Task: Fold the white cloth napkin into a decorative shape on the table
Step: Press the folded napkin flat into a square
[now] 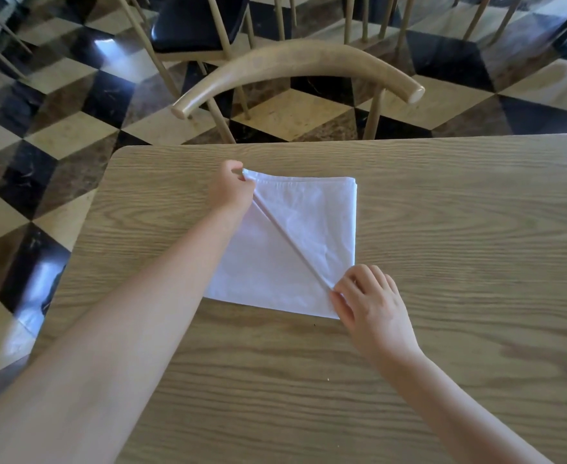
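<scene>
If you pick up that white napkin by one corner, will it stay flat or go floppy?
Probably floppy: the white napkin is thin cloth, pinched into a ridge between left hand and right hand. Its folded layers would likely fall open.

White napkin (312, 229) flat on wooden table (476, 229), diagonal crease ridge — left hand (230, 190) pinches far corner, right hand (367, 301) pinches near corner — chair (292, 65) behind, checkered floor (58, 128).

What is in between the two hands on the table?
The white napkin, in the head view: its raised diagonal fold runs from the left hand to the right hand.
</scene>
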{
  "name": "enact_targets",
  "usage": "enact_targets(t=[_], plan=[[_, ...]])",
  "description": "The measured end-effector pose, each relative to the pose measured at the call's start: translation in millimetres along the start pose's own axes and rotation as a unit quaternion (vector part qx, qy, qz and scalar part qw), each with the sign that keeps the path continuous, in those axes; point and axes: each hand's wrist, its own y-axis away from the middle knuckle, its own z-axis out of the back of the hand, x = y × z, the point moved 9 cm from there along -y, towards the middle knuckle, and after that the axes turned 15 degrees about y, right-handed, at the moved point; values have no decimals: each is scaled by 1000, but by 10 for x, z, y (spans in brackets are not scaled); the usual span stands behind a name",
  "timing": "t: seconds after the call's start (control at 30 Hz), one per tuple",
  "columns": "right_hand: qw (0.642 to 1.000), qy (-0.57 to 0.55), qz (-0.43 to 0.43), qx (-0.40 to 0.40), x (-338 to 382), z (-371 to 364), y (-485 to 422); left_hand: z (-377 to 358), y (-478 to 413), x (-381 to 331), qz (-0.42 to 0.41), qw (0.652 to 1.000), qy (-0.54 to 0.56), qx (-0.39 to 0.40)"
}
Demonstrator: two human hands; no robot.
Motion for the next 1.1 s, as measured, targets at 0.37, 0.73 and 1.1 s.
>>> enact_targets(t=[0.37,0.73,1.1], plan=[[1000,-11,16,-14,1,22,51,91,-15,-21,-32,999,-6,-13],[998,22,2,61,192,-103,-195,-535,977,-286,-408,853,-275,174],[977,102,62,175,189,-368,66,-529,658,174,-288,834,-407,237]])
